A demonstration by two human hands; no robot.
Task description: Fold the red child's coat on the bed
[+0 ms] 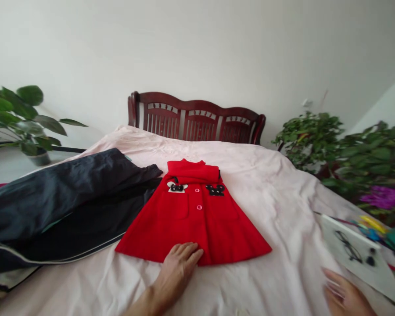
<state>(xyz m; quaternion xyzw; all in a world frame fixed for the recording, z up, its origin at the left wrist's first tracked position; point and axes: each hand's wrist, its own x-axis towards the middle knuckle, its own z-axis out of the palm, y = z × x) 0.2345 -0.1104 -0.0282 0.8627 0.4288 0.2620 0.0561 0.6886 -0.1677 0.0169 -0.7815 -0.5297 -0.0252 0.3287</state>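
Observation:
A red child's coat [171, 219] lies front up on the pink bedsheet, its sleeves folded across the top. Two pink-rimmed buttons and black-and-white animal patches show on its front. My left hand [181, 267] rests flat on the coat's bottom hem, fingers stretched out and holding nothing. At the lower right, apart from the coat, my right hand [347, 294] is over the sheet, slightly blurred. Its fingers are loosely bent and apart, with nothing seen in them. The frame's lower edge cuts off part of this hand.
Dark garments [69, 206] lie in a heap to the left, next to the coat. On the right, glasses [349, 246] rest on a white board [335, 239] beside colourful items. A wooden headboard [197, 118] stands behind the bedsheet [266, 193]. Potted plants [311, 138] flank the bed.

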